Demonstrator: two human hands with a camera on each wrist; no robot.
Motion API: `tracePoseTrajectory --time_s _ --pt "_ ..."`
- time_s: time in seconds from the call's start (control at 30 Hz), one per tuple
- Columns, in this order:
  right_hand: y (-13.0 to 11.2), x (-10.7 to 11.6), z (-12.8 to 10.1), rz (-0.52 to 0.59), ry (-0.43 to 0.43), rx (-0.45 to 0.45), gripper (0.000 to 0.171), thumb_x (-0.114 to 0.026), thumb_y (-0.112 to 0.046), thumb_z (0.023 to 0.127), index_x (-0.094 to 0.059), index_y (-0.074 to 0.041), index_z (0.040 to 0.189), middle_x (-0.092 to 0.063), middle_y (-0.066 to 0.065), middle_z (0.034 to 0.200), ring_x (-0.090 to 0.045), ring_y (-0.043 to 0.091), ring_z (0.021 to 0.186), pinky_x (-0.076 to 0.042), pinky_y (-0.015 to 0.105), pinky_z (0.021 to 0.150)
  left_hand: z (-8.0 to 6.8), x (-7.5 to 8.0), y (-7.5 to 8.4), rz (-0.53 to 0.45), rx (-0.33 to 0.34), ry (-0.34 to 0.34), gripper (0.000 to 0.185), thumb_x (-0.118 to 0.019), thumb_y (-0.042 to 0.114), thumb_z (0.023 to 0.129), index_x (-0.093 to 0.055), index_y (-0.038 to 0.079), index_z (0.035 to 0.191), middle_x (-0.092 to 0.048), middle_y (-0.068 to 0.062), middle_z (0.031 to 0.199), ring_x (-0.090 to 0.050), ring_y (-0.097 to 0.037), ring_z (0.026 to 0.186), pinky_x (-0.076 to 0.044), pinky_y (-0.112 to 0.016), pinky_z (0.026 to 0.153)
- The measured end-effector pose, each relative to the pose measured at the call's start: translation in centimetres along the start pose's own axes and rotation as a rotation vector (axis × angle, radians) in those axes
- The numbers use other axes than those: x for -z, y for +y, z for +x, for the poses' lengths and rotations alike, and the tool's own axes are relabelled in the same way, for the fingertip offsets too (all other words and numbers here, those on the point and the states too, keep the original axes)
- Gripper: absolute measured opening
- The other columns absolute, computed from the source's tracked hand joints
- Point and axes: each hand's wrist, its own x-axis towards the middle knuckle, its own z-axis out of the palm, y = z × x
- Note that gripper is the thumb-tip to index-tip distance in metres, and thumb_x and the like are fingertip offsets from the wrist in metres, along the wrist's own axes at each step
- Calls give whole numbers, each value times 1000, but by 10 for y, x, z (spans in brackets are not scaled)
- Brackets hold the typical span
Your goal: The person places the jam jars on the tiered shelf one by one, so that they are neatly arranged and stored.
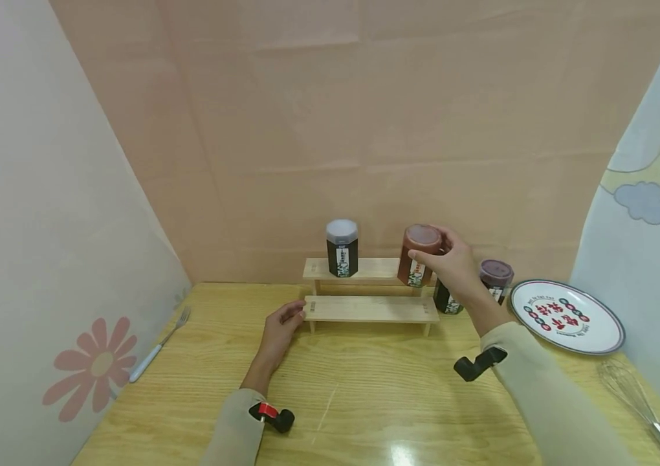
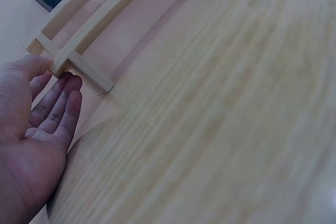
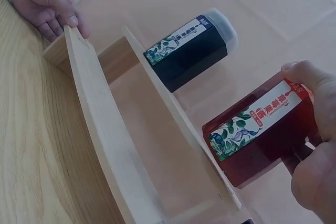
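Observation:
A two-tier wooden rack (image 1: 371, 309) stands at the back of the table. On its upper tier is a dark jar with a grey lid (image 1: 341, 249). My right hand (image 1: 446, 259) grips a red-brown jar (image 1: 419, 255) by its upper part and holds it slightly tilted at the right end of the upper tier. The right wrist view shows this red-brown jar (image 3: 257, 129) with its base at the shelf edge, beside the dark jar (image 3: 189, 53). My left hand (image 1: 292, 317) touches the left end of the lower shelf with straight fingers (image 2: 60, 106).
Two more dark jars (image 1: 495, 277) stand on the table right of the rack, partly hidden by my right hand. A printed plate (image 1: 565, 317) and a whisk (image 1: 638, 401) lie at the right. A fork (image 1: 158, 346) lies at the left. Cloth walls close in three sides.

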Motion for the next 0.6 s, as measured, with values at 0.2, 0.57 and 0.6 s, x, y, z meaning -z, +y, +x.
tracePoseTrajectory --time_s 0.2,0.57,0.6 --pt "1 -11 13 39 -9 3 86 -83 -35 89 -37 -13 159 -49 15 155 -49 30 143 -46 45 118 -1 2 0 -2 -10 8 31 -65 12 102 -67 5 133 -65 -15 128 -64 -13 107 -58 -19 91" --pt "3 -25 32 52 -23 15 84 -82 -26 90 -36 -10 158 -50 17 154 -49 32 142 -44 51 119 2 2 -1 -5 -1 2 32 -65 12 102 -67 7 133 -65 -14 130 -63 -14 110 -58 -20 94" --pt "3 -26 34 50 -25 15 84 -82 -26 90 -36 -10 158 -49 18 154 -48 33 143 -43 51 120 2 2 -2 -7 -1 3 32 -65 12 102 -67 6 133 -65 -14 130 -64 -14 109 -58 -20 94"
